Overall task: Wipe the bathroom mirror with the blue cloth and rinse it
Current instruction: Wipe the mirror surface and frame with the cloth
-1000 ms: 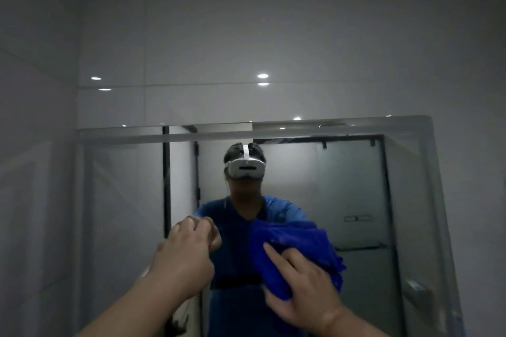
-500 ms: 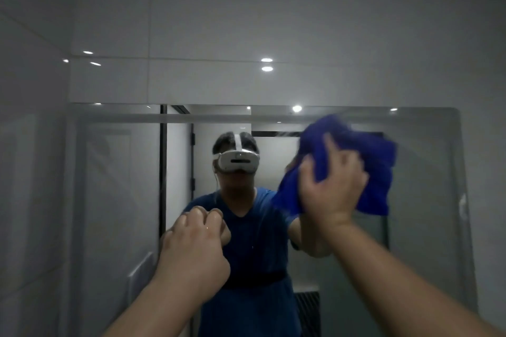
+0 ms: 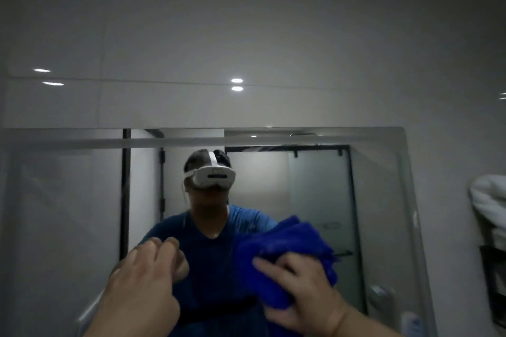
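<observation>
The bathroom mirror fills the lower half of the head view, its top edge a pale band. My right hand presses the bunched blue cloth flat against the glass at the lower middle right. My left hand hovers in a loose fist close to the mirror at the lower left, holding nothing. A person in a blue shirt with a white headset shows as a reflection between both hands.
Glossy grey wall tiles rise above the mirror. White folded towels sit on a dark rack at the right edge. The reflection shows a frosted glass shower door and a dark door frame.
My right hand has swept the blue cloth down from the mirror's upper right to its lower middle right. The left fist stays near the same spot.
</observation>
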A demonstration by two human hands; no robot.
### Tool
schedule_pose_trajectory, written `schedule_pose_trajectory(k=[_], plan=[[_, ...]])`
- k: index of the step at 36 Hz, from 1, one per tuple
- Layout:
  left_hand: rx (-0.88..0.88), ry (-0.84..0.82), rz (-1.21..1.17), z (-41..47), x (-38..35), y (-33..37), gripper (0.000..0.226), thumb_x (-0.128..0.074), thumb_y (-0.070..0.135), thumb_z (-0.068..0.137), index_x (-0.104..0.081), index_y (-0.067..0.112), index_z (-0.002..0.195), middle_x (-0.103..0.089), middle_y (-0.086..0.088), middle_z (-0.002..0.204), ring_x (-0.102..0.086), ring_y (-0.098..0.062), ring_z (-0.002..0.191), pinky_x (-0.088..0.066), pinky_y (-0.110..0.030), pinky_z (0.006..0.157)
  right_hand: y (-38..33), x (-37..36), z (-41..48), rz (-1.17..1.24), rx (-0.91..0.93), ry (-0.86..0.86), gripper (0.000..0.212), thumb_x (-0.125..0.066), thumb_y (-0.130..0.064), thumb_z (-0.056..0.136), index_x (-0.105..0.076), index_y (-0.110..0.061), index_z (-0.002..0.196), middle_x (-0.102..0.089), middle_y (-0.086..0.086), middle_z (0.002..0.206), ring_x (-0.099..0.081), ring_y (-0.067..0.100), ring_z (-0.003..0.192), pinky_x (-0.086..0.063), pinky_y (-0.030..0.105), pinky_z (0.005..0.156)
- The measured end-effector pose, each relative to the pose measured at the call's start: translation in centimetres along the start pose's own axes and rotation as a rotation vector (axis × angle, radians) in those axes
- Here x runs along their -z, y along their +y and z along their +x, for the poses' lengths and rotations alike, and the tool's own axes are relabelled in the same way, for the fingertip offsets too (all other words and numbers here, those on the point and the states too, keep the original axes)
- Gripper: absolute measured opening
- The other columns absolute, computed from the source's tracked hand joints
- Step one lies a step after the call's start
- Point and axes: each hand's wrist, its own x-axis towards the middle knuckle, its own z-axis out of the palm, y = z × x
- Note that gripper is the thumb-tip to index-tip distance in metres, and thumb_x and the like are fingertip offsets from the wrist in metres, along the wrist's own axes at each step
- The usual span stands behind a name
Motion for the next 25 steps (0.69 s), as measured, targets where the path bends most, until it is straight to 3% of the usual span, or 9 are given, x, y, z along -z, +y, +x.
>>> schedule_pose_trajectory(k=[2, 3, 6, 8, 12, 15, 19, 23, 25], plan=[[0.051, -0.007, 0.001, 0.2, -0.2, 0.7, 0.070, -0.050, 0.029, 0.080, -0.030, 0.038, 0.146, -0.034, 0.006, 0.143, -0.038, -0.018, 0.137, -0.039, -0.032, 0.115, 4.8, 3.7, 3.0, -0.024, -0.110, 0.172, 0.075, -0.083, -0.048, 0.074, -0.065, -0.034, 0.145, -0.062, -0.003, 0.102, -0.066, 0.018, 0.089, -0.059, 0.042, 0.088], [0.075, -0.014, 0.001, 0.4, -0.3, 1.2, 0.069, -0.049, 0.032, 0.079, -0.033, 0.037, 0.146, -0.037, 0.005, 0.143, -0.039, -0.019, 0.136, -0.039, -0.032, 0.116, 6.7, 5.1, 4.4, 0.010, -0.245, 0.228, 0.070, -0.079, -0.048, 0.078, -0.065, -0.032, 0.144, -0.062, 0.001, 0.104, -0.065, 0.020, 0.091, -0.059, 0.043, 0.087], [0.151, -0.043, -0.003, 0.9, -0.4, 2.2, 0.069, -0.048, 0.042, 0.077, -0.040, 0.031, 0.144, -0.042, -0.001, 0.144, -0.044, -0.024, 0.136, -0.038, -0.033, 0.117, 11.0, 8.4, 8.6, 0.035, -0.666, 0.456, 0.058, -0.069, -0.052, 0.088, -0.063, -0.032, 0.142, -0.062, 0.007, 0.122, -0.064, 0.030, 0.113, -0.052, 0.045, 0.107], [0.171, -0.037, -0.008, 1.1, -0.5, 2.5, 0.069, -0.050, 0.043, 0.078, -0.040, 0.029, 0.144, -0.042, -0.002, 0.145, -0.044, -0.024, 0.136, -0.039, -0.033, 0.116, 14.1, 11.0, 10.8, 0.027, -0.870, 0.547, 0.056, -0.061, -0.060, 0.088, -0.065, -0.031, 0.136, -0.062, 0.010, 0.121, -0.064, 0.035, 0.116, -0.051, 0.047, 0.110], [0.132, -0.012, -0.006, 0.7, -0.6, 2.2, 0.064, -0.055, 0.046, 0.079, -0.040, 0.034, 0.141, -0.040, 0.002, 0.139, -0.044, -0.022, 0.135, -0.040, -0.031, 0.114, 16.3, 14.1, 15.0, -0.120, -1.082, 0.488, 0.057, -0.048, -0.062, 0.094, -0.064, -0.024, 0.133, -0.058, 0.017, 0.128, -0.058, 0.042, 0.119, -0.045, 0.055, 0.112], [0.116, -0.023, -0.047, 0.5, -0.3, 2.1, 0.065, -0.054, 0.043, 0.078, -0.040, 0.033, 0.140, -0.038, 0.001, 0.139, -0.039, -0.022, 0.136, -0.039, -0.033, 0.115, 14.9, 14.1, 18.3, -0.222, -1.052, 0.396, 0.051, -0.047, -0.053, 0.100, -0.061, -0.021, 0.138, -0.049, 0.017, 0.136, -0.049, 0.041, 0.124, -0.036, 0.053, 0.113], [0.095, -0.055, -0.090, 0.4, 0.0, 2.0, 0.063, -0.054, 0.043, 0.073, -0.043, 0.033, 0.134, -0.038, 0.001, 0.136, -0.039, -0.021, 0.132, -0.042, -0.035, 0.114, 9.5, 10.6, 21.5, -0.172, -0.752, 0.270, 0.059, -0.044, -0.055, 0.100, -0.059, -0.017, 0.142, -0.053, 0.015, 0.144, -0.049, 0.039, 0.133, -0.035, 0.052, 0.118], [0.071, -0.084, -0.114, 0.1, -0.1, 1.1, 0.052, -0.050, 0.041, 0.071, -0.045, 0.034, 0.123, -0.037, 0.007, 0.124, -0.040, -0.020, 0.125, -0.042, -0.034, 0.111, 1.1, 6.1, 23.2, -0.173, -0.494, 0.043, 0.074, -0.025, -0.059, 0.104, -0.030, -0.017, 0.165, -0.035, 0.017, 0.166, -0.031, 0.036, 0.154, -0.011, 0.051, 0.133], [0.057, -0.077, -0.190, -0.1, 0.5, 0.6, 0.031, -0.053, 0.037, 0.073, -0.043, 0.038, 0.102, -0.038, 0.013, 0.111, -0.045, -0.019, 0.117, -0.043, -0.030, 0.100, -2.2, 5.2, 24.4, -0.141, -0.409, -0.068, 0.080, -0.021, -0.055, 0.101, -0.016, -0.016, 0.170, -0.028, 0.019, 0.170, -0.028, 0.038, 0.154, -0.012, 0.051, 0.133]])
